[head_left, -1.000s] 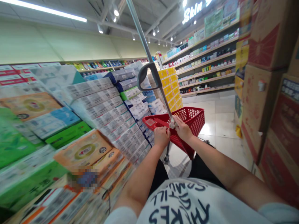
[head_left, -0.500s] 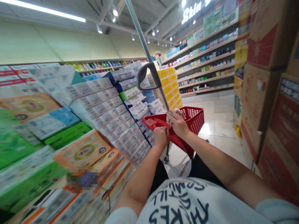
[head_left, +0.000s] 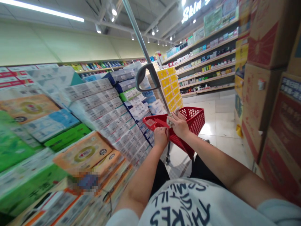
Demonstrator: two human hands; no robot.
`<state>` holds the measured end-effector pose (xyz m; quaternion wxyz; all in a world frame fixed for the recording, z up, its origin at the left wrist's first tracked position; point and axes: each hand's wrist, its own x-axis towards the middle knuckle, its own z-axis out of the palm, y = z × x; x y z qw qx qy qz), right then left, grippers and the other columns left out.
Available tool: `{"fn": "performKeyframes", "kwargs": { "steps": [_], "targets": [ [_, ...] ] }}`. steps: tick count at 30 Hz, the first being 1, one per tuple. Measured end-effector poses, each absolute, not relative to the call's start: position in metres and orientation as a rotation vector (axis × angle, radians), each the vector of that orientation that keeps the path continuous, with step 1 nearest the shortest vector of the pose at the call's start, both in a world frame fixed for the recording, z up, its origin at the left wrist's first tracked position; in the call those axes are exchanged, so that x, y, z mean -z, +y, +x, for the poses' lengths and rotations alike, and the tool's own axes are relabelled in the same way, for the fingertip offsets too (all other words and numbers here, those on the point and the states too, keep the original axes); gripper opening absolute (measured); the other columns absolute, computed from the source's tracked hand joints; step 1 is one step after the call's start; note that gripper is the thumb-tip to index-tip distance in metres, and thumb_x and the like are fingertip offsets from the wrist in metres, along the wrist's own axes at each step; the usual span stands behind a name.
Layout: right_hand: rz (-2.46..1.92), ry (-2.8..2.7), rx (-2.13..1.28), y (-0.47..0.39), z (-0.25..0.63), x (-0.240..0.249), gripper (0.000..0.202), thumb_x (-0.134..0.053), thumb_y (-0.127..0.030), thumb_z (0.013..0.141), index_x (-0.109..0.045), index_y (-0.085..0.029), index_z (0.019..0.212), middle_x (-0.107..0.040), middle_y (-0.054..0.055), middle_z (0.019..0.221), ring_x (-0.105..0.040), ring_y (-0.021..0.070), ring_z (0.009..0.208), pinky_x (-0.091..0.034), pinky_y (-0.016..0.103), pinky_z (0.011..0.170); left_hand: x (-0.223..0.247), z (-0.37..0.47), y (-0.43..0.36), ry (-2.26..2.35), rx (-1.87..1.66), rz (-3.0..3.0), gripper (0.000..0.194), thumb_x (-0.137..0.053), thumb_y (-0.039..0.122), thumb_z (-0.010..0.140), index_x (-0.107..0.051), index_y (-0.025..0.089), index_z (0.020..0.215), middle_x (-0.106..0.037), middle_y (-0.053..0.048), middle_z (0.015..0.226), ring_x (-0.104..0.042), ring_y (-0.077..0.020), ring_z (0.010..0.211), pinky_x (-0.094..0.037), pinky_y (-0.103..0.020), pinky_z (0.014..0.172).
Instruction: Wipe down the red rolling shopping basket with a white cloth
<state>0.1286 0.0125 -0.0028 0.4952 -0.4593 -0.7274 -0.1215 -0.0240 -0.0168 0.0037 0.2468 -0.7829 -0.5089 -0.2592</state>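
Observation:
A red shopping cart (head_left: pixel 198 121) with perforated sides stands in front of me, with a grey metal pole (head_left: pixel 138 34) rising beside it. The pole carries a grey loop handle (head_left: pixel 148 78). My left hand (head_left: pixel 161 137) is closed around the near edge of the cart, at its red handle part. Against the cart's rim and the foot of the pole, my right hand (head_left: pixel 179 125) presses a crumpled pale cloth (head_left: pixel 169 120) with its fingers curled over it.
Stacked tissue packs (head_left: pixel 103 108) fill the left side, with orange packs (head_left: pixel 84 152) nearest. Yellow boxes (head_left: pixel 169 88) stand behind the cart. Large cardboard cartons (head_left: pixel 261 97) line the right. Stocked shelves (head_left: pixel 207 64) run along the back, beyond a tiled floor (head_left: pixel 218 116).
The view has shifted very slightly, so the pole and cart sit a little further left. My right hand and the cloth have moved slightly. Both hands keep their grip.

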Motion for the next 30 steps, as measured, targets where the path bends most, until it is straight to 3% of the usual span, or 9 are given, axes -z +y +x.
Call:
{"fn": "performKeyframes", "kwargs": {
  "steps": [6,12,14,17,20,24,30],
  "targets": [
    [-1.156,-1.793,0.268,0.003,0.128,0.026,0.046,-0.05,-0.02,0.086,-0.057,-0.027,0.132,-0.054,0.005,0.138,-0.027,0.0341,0.138,-0.019,0.054,0.11,-0.001,-0.026,-0.013,-1.462,0.752,-2.093,0.022,-0.044,0.027,0.095,-0.063,0.02,0.087,-0.067,-0.005,0.085,-0.058,-0.0212,0.092,-0.033,-0.039,0.096],
    [-1.132,-1.763,0.246,-0.001,0.124,0.029,0.04,-0.055,-0.02,0.082,-0.064,-0.03,0.119,-0.062,0.004,0.128,-0.017,0.0396,0.141,-0.012,0.068,0.105,-0.002,-0.029,-0.011,-1.491,0.736,-2.087,0.024,-0.043,0.027,0.095,-0.064,0.02,0.088,-0.068,-0.006,0.088,-0.058,-0.021,0.092,-0.034,-0.037,0.096],
    [-1.099,-1.769,0.23,0.002,0.123,0.028,0.041,-0.054,-0.017,0.082,-0.063,-0.029,0.12,-0.059,0.006,0.132,-0.022,0.0369,0.141,-0.015,0.064,0.107,-0.003,-0.03,-0.011,-1.489,0.728,-2.091,0.024,-0.043,0.027,0.095,-0.065,0.02,0.088,-0.068,-0.006,0.088,-0.058,-0.0209,0.091,-0.034,-0.037,0.095],
    [-1.025,-1.821,0.15,0.004,0.124,0.037,0.048,-0.05,-0.011,0.081,-0.059,-0.022,0.127,-0.05,0.011,0.141,-0.039,0.0287,0.134,-0.031,0.05,0.107,-0.004,-0.031,-0.011,-1.489,0.725,-2.1,0.025,-0.042,0.028,0.095,-0.065,0.02,0.087,-0.068,-0.005,0.088,-0.058,-0.0207,0.092,-0.034,-0.037,0.095],
    [-0.982,-1.836,0.086,0.005,0.126,0.043,0.05,-0.048,-0.008,0.08,-0.057,-0.018,0.128,-0.053,0.013,0.137,-0.05,0.0244,0.124,-0.039,0.042,0.103,-0.004,-0.032,-0.01,-1.489,0.724,-2.112,0.026,-0.042,0.029,0.095,-0.065,0.02,0.087,-0.068,-0.005,0.087,-0.058,-0.0205,0.092,-0.033,-0.037,0.096],
    [-0.949,-1.808,0.048,0.003,0.124,0.035,0.042,-0.053,-0.01,0.078,-0.063,-0.02,0.117,-0.062,0.01,0.123,-0.055,0.0249,0.116,-0.042,0.043,0.101,-0.004,-0.033,-0.01,-1.488,0.723,-2.104,0.026,-0.042,0.029,0.096,-0.064,0.02,0.086,-0.068,-0.005,0.086,-0.058,-0.0201,0.091,-0.034,-0.037,0.094],
    [-0.884,-1.762,-0.062,0.003,0.127,0.05,0.048,-0.049,-0.007,0.079,-0.058,-0.018,0.125,-0.055,0.011,0.132,-0.053,0.0231,0.12,-0.044,0.04,0.103,-0.005,-0.033,-0.01,-1.526,0.7,-2.097,0.025,-0.043,0.03,0.095,-0.065,0.02,0.087,-0.068,-0.005,0.089,-0.057,-0.0207,0.092,-0.034,-0.036,0.094]
  ]
}}
